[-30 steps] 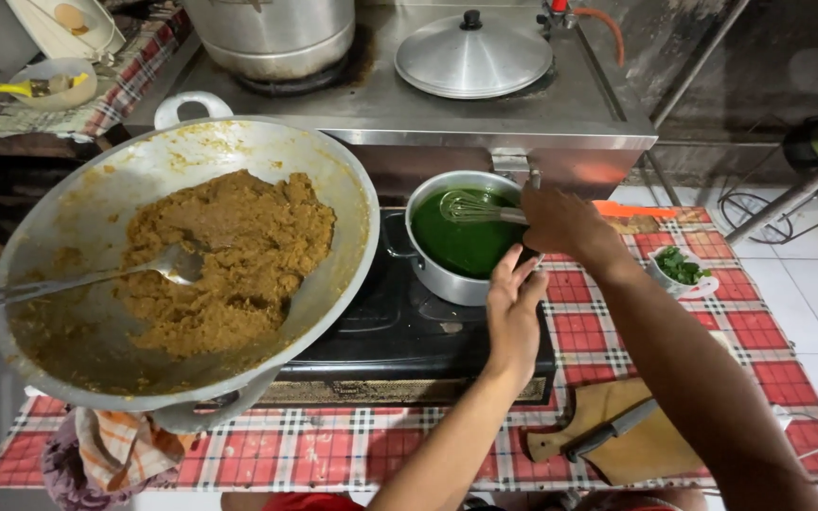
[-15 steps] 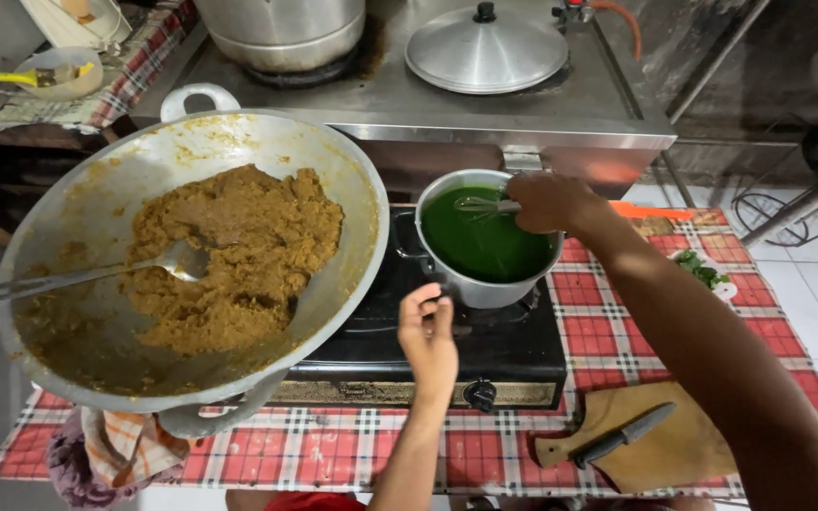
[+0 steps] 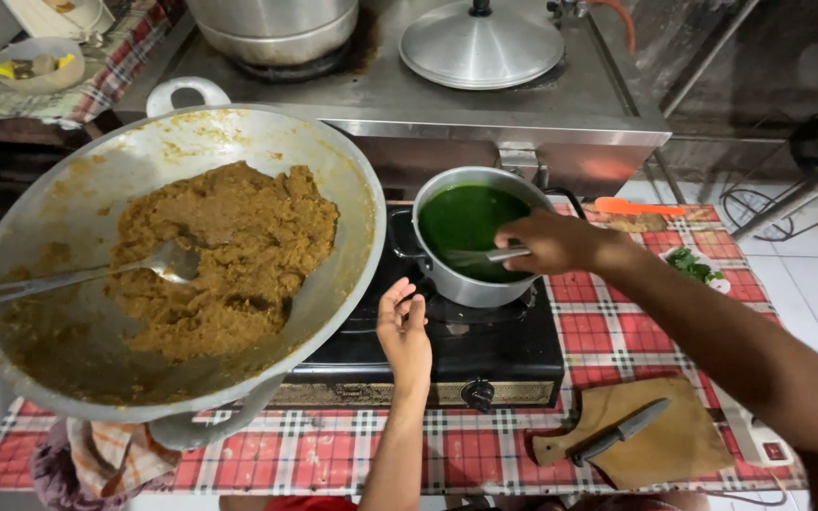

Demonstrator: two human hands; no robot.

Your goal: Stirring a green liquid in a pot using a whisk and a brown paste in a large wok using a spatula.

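Small round steel saucepan (image 3: 471, 274) of opaque dark-green liquid (image 3: 466, 220) on the right burner of the black gas stove (image 3: 447, 345), beside the wide grey wok of brown paste (image 3: 177, 255). Probably hot, moderately heavy, apt to slosh; best taken by the black side handles, kept level. Right hand (image 3: 551, 241) closed around a metal spoon (image 3: 485, 255) dipped in the liquid. Left hand (image 3: 407, 333) open, fingers loosely spread, empty, hovering over the stove front just short of the pan.
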